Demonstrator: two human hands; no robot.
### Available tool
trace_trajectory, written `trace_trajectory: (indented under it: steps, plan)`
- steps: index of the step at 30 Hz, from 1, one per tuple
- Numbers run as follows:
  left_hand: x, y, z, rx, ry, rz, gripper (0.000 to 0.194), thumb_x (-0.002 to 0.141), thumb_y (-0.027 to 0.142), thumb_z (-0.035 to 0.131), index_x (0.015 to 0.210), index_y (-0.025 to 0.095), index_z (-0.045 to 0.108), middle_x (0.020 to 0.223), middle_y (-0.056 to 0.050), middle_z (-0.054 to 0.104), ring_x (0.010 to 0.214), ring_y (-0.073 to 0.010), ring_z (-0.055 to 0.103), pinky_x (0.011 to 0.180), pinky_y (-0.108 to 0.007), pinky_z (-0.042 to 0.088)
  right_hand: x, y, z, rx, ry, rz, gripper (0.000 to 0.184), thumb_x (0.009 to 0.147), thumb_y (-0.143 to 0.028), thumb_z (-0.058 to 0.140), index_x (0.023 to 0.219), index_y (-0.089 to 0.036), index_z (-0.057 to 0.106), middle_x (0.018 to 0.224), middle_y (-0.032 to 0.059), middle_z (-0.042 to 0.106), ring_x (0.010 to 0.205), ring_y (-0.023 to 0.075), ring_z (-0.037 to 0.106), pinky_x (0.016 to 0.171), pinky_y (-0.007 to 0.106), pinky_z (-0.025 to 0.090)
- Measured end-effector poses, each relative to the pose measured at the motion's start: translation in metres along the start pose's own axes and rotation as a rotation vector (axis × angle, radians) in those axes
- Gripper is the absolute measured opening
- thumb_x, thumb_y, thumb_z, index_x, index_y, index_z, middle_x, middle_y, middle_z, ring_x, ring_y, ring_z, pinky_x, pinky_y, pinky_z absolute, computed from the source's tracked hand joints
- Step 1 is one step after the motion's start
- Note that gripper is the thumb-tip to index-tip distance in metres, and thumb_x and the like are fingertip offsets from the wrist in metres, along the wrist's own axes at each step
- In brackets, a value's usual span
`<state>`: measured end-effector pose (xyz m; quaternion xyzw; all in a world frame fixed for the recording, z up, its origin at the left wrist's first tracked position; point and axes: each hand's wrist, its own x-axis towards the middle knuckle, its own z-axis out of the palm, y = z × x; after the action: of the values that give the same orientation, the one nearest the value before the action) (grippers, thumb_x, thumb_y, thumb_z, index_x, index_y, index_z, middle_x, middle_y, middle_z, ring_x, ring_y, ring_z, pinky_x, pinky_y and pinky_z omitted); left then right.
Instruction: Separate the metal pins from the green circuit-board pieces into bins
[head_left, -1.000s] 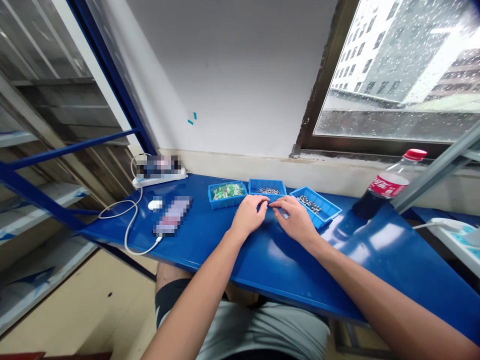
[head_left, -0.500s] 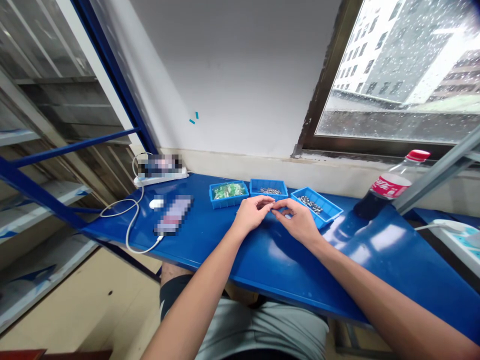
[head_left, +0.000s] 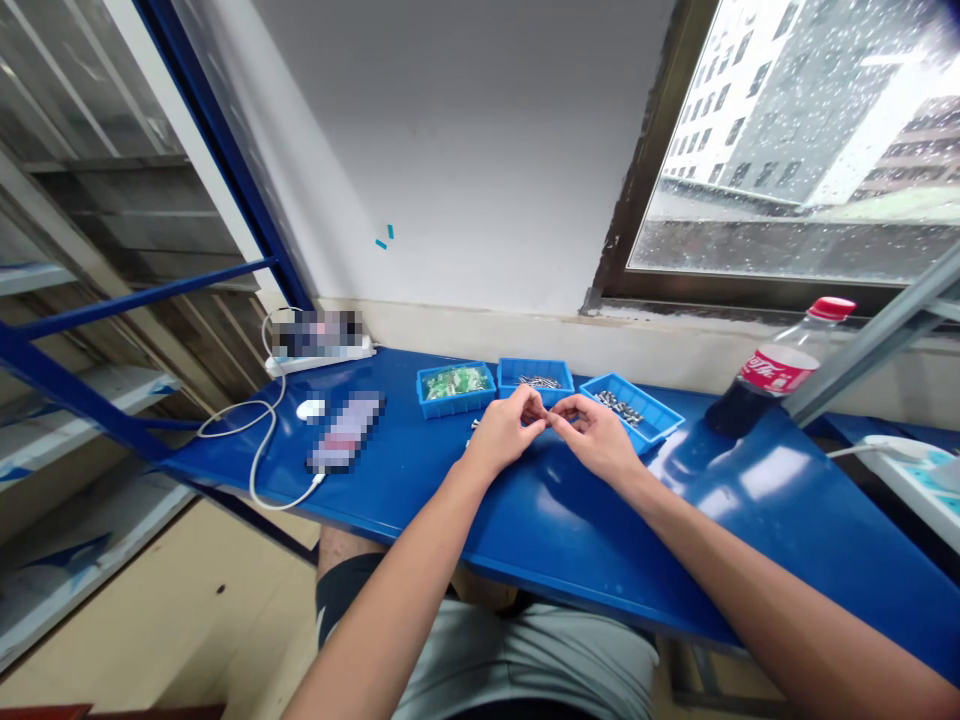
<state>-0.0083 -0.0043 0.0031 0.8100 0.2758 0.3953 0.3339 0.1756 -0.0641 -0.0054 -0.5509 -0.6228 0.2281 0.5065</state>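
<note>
My left hand (head_left: 513, 425) and my right hand (head_left: 592, 430) meet fingertip to fingertip above the blue table (head_left: 525, 510). Both are closed in a pinch, and whatever small thing lies between the fingers is too hidden to name. Just beyond them stands a blue bin (head_left: 535, 376) with small metal pieces in it. Another blue bin (head_left: 656, 420), slanted beside my right hand, holds small metal and dark pieces. Left of these, a third blue bin (head_left: 456, 398) contains green and clear bits. A few small metal pieces (head_left: 475, 425) lie by my left wrist, partly covered.
A cola bottle (head_left: 772, 375) stands at the right near a grey metal post (head_left: 847, 350). On the left lie a phone (head_left: 346, 432) with a white cable (head_left: 262, 470), a small white object (head_left: 310, 410) and a power strip (head_left: 322, 357). A wall and window rise behind.
The fingers of both hands have shifted and curled slightly more, with the fingertips still together. A few metal pieces beside my left wrist now show more. The view has moved very slightly.
</note>
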Motion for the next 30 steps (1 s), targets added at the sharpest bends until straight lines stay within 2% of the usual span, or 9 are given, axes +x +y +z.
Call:
trace_trajectory:
  steps: [5,11,15,19,23,27,30]
  plan:
    - [-0.0003,0.0053,0.0005,-0.045,0.045,0.042,0.018,0.092,0.021,0.073,0.103,0.022,0.059,0.1,-0.003,0.077,0.091,-0.019,0.077,0.085,-0.032,0.061,-0.0007,-0.0002,-0.0014,0.006,0.026,0.026,0.019,0.094,-0.043,0.065,0.092,-0.024,0.066,0.086,0.0036,0.072,0.071,0.0209,0.065,0.064,0.034,0.051]
    - [0.0025,0.0065,0.0012,-0.238,0.163,-0.029,0.025,0.091,0.029,0.077,0.106,0.02,0.058,0.098,-0.006,0.078,0.092,-0.0202,0.077,0.085,-0.032,0.061,-0.0034,-0.002,-0.0005,-0.041,0.002,-0.066,0.028,0.101,-0.049,0.058,0.093,-0.023,0.066,0.088,0.0048,0.072,0.078,0.0222,0.066,0.069,0.034,0.051]
    - [0.0039,0.005,0.0004,-0.312,0.139,-0.111,0.033,0.09,0.032,0.079,0.117,0.018,0.066,0.102,-0.009,0.079,0.096,-0.0223,0.077,0.088,-0.034,0.062,-0.0054,-0.0037,0.0019,-0.045,-0.066,-0.061,0.035,0.102,-0.054,0.056,0.098,-0.023,0.071,0.087,0.0048,0.072,0.073,0.0211,0.065,0.067,0.034,0.052]
    - [0.0044,0.0045,-0.001,-0.277,0.078,-0.14,0.026,0.09,0.038,0.079,0.105,0.017,0.078,0.114,-0.012,0.079,0.107,-0.0256,0.075,0.096,-0.037,0.061,-0.0057,-0.0027,0.0041,0.072,-0.093,0.023,0.041,0.102,-0.06,0.055,0.104,-0.022,0.071,0.089,0.0057,0.074,0.068,0.0198,0.065,0.062,0.032,0.054]
    - [0.0056,0.0029,-0.0023,-0.319,0.066,-0.146,0.025,0.088,0.039,0.079,0.098,0.016,0.08,0.112,-0.011,0.08,0.104,-0.0247,0.075,0.097,-0.038,0.06,-0.0053,-0.0011,0.0055,0.066,-0.092,0.023,0.042,0.1,-0.061,0.058,0.105,-0.022,0.074,0.091,0.007,0.076,0.073,0.0216,0.068,0.063,0.033,0.056]
    - [0.0069,-0.0003,-0.002,-0.369,0.133,-0.179,0.025,0.086,0.038,0.081,0.096,0.015,0.077,0.11,-0.012,0.079,0.105,-0.0243,0.075,0.099,-0.039,0.059,-0.0054,-0.0019,0.0054,0.008,-0.086,-0.028,0.038,0.1,-0.057,0.061,0.111,-0.023,0.076,0.102,0.008,0.077,0.081,0.0234,0.071,0.07,0.036,0.057]
    - [0.0076,-0.0022,-0.0016,-0.388,0.18,-0.184,0.026,0.082,0.037,0.084,0.089,0.015,0.074,0.109,-0.013,0.078,0.105,-0.0245,0.074,0.099,-0.039,0.059,-0.0058,-0.0028,0.0051,0.002,-0.088,-0.027,0.037,0.101,-0.056,0.061,0.111,-0.023,0.075,0.103,0.008,0.078,0.082,0.0238,0.071,0.069,0.036,0.057]
